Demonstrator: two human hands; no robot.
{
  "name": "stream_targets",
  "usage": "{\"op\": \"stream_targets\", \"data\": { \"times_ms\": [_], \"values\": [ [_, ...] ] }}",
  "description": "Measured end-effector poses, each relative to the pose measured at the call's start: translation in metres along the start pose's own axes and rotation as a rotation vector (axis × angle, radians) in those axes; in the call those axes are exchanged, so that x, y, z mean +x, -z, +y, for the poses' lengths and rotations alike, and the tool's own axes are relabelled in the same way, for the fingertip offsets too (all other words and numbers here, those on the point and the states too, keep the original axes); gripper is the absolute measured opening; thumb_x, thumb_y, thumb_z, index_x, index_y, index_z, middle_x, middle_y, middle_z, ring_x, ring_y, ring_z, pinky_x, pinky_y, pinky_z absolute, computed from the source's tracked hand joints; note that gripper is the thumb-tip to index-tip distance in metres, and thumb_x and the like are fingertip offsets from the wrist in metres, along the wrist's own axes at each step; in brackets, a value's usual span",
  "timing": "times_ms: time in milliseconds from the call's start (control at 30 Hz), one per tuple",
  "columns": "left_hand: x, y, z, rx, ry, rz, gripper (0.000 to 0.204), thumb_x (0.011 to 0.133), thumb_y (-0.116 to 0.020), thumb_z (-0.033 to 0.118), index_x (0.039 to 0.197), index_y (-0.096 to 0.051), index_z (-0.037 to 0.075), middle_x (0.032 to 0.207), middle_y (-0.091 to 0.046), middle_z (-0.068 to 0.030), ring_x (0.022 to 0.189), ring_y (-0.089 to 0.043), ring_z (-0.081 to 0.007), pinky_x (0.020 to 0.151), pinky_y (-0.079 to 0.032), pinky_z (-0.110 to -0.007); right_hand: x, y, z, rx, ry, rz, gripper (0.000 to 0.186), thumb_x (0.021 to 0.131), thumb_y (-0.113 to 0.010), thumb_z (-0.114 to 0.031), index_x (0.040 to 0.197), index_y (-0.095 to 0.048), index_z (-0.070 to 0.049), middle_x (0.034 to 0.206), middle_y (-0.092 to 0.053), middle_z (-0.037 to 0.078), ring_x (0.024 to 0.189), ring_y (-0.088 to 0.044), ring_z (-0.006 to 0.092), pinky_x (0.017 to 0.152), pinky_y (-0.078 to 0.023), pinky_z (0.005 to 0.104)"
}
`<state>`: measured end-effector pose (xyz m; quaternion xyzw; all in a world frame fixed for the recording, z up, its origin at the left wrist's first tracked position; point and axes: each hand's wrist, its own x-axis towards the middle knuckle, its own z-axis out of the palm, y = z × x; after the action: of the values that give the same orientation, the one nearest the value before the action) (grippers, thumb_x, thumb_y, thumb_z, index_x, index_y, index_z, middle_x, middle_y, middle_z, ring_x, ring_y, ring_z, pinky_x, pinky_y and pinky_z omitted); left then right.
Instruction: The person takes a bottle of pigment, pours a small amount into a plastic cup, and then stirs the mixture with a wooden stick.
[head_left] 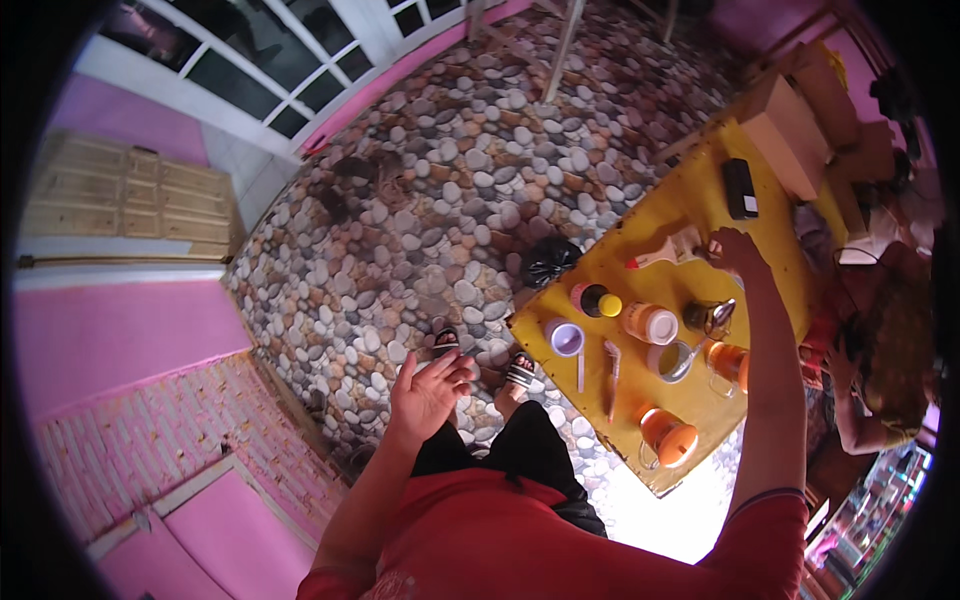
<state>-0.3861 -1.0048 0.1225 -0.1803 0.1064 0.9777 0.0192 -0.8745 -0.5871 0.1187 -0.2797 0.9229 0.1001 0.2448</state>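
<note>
My right hand [737,252] is over the far part of the yellow table [620,235], fingers curled closed. Its fingertips meet the right end of a pale, crumpled packet [672,247] with a red tip; what lies inside the fingers is hidden. My left hand [430,395] hangs free left of the table, palm up and fingers apart. Nearer on the table are a purple cup [565,338], a dark bottle with a yellow cap [597,301], a white-lidded jar [652,324], a glass with a spoon [709,317] and a clear round container [671,361].
Two orange-topped pitchers [670,439] [729,366] stand near the right edge. A slim wrapped item [612,380] lies by the cup. Farther back are a black case [740,189] and cardboard boxes [790,135]. A black plastic bag [552,261] touches the left edge; another person [880,370] sits right.
</note>
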Motion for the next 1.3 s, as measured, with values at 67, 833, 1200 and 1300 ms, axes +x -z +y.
{"op": "stream_targets", "data": {
  "times_ms": [67,833,1200,1300],
  "values": [
    [0.004,-0.025,0.001,-0.11,0.016,-0.044,0.077,0.107,-0.025,0.057,0.146,-0.048,-0.005,0.141,-0.058,-0.0216,0.122,-0.058,-0.0318,0.105,-0.04,-0.043,-0.005,0.002,0.006,0.041,0.109,0.087,0.029,0.072,-0.083,-0.027,0.092,-0.067,-0.013,0.092,-0.069,0.009,0.091,-0.067,0.0275,0.08,-0.051,0.0423],
    [0.083,-0.041,-0.037,1.88,-0.479,-0.312,0.089,0.081,-0.085,0.028,0.148,-0.036,-0.003,0.135,-0.05,-0.0266,0.125,-0.051,-0.0421,0.107,-0.043,-0.048,-0.243,0.173,-0.11,0.409,-0.165,1.492,0.03,0.097,-0.068,-0.01,0.122,-0.055,0.001,0.097,-0.067,0.009,0.085,-0.068,0.0159,0.068,-0.055,0.0282],
    [0.145,-0.03,-0.062,1.898,-0.481,-0.476,0.064,0.079,-0.084,0.02,0.133,-0.053,0.004,0.126,-0.061,-0.0183,0.118,-0.059,-0.0378,0.1,-0.048,-0.047,-0.375,-0.033,-0.35,2.124,-0.692,0.773,0.026,0.099,-0.056,-0.005,0.122,-0.051,0.006,0.107,-0.062,0.015,0.097,-0.071,0.0297,0.085,-0.06,0.0401],
    [0.144,-0.036,-0.057,1.916,-0.481,-0.545,0.065,0.079,-0.084,0.026,0.131,-0.053,0.002,0.123,-0.06,-0.0198,0.115,-0.059,-0.0378,0.101,-0.048,-0.046,-0.372,-0.044,-0.38,2.247,-0.636,0.672,0.046,0.099,-0.053,0.0,0.143,-0.043,0.01,0.117,-0.058,0.014,0.103,-0.07,0.0303,0.094,-0.058,0.0411]
  ]
}}
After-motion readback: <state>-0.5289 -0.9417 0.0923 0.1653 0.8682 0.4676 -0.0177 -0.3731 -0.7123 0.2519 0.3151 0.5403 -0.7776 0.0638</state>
